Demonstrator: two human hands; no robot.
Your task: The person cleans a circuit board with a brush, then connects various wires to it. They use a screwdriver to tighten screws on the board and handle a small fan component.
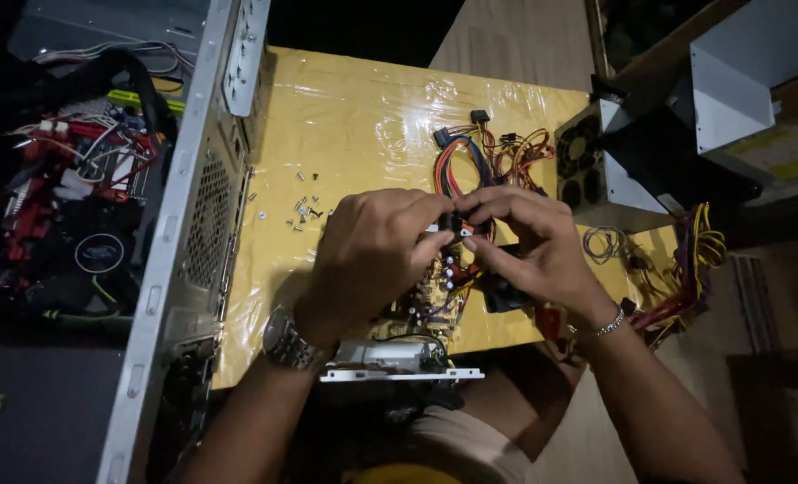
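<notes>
My left hand [376, 246] and my right hand [529, 242] meet over a yellow plastic-wrapped board [363, 125]. Both pinch a small dark connector [453, 224] between their fingertips, with red and black wires running from it. Beneath the hands lies an opened power supply: a tan circuit board [435, 300] with small components, in a grey metal tray [399, 367] at the near edge. A bundle of red, orange, blue and black cables [479, 152] with black plugs fans out just beyond the fingers. A small black fan [506, 291] sits under my right palm.
An open grey computer case [193, 224] stands at left, with a red mainboard [76, 179] inside. Several loose screws [302, 211] lie near it. Another grey power supply box with a fan grille [596, 166] stands at right, and a yellow and red wire bundle [694, 260] beside it.
</notes>
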